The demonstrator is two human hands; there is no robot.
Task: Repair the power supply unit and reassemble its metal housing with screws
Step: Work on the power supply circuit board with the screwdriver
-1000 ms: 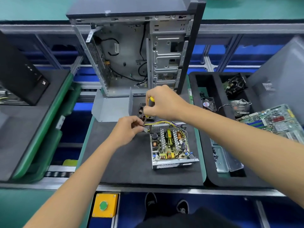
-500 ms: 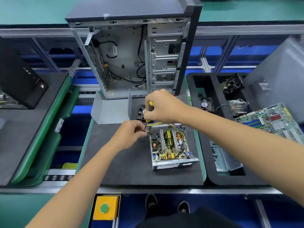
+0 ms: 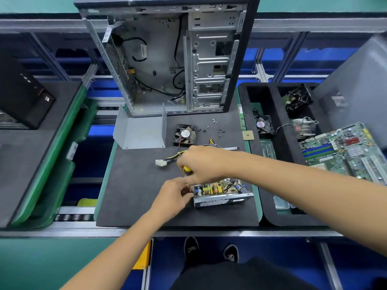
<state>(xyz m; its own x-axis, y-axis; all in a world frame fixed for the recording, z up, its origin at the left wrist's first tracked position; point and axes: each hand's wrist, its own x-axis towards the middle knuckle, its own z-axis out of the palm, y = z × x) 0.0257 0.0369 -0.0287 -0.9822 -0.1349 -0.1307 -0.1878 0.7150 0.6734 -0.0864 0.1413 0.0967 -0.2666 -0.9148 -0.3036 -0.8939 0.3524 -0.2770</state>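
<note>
The big open computer case (image 3: 167,59) stands upright at the back of the dark work mat (image 3: 136,195), gutted, and plays no part right now. In front of it, near the mat's back left, lies the bent grey metal cover (image 3: 140,132) of the housing, well apart from the power supply unit (image 3: 219,192), so from where I stand the reassembly has not begun. The unit itself sits near the front of the mat with its circuit board exposed, coils and capacitors plain to see, only the lower tray of the housing around it. Its cable bundle runs back toward the case, with a white connector (image 3: 160,163) lying loose on the mat. A small fan (image 3: 185,135) rests just behind, out of the unit as far as I can tell, and a scatter of loose screws (image 3: 211,127) lies beside it, none yet driven. The right hand (image 3: 203,164) is wrapped around a yellow-handled screwdriver (image 3: 187,169), fingers curled tight on the grip, held over the unit's near left corner. The left hand (image 3: 173,198) is at that same corner, fingertips pinched together on something small and dark; I cannot make out what it is. My read is that the repair stage is under way, with the fan, the cover and all the screws left to go.
</note>
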